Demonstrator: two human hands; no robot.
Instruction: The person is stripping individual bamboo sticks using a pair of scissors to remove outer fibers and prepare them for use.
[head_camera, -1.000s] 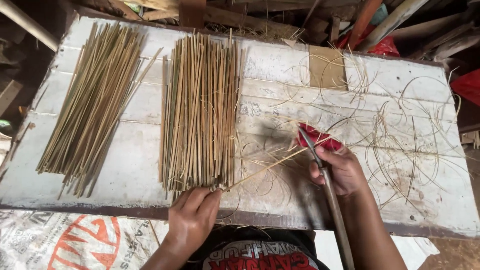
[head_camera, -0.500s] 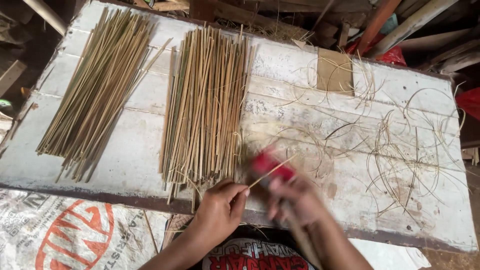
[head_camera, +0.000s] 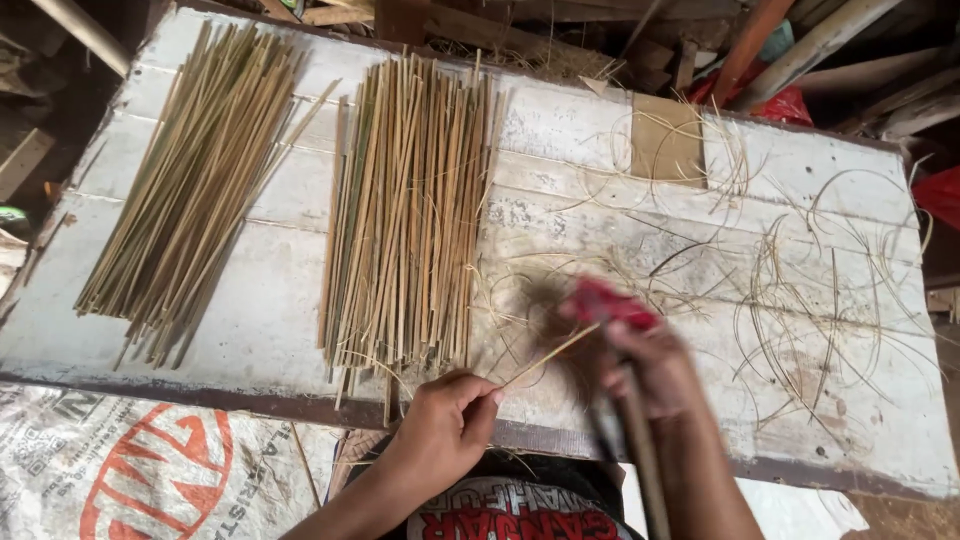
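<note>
My left hand (head_camera: 445, 425) pinches the near end of a thin bamboo stick (head_camera: 550, 355) at the front edge of the white wooden table (head_camera: 250, 310). The stick slants up to the right toward my right hand (head_camera: 650, 370), which is blurred with motion. That hand grips a knife with a red handle end (head_camera: 610, 303) and a long blade or shaft running down toward me. The knife meets the stick's far end. Just left of my hands lies the middle pile of bamboo sticks (head_camera: 410, 210).
A second pile of bamboo sticks (head_camera: 190, 190) lies at the table's left. Curled thin shavings (head_camera: 800, 290) litter the right half. A cardboard patch (head_camera: 668, 140) sits at the back. Poles and scrap wood (head_camera: 800, 40) lean behind. A printed sack (head_camera: 130, 470) lies under the near left.
My right hand with the knife swept toward me along the stick, then back up and right, now blurred. My left hand has kept its pinch on the stick's near end.
</note>
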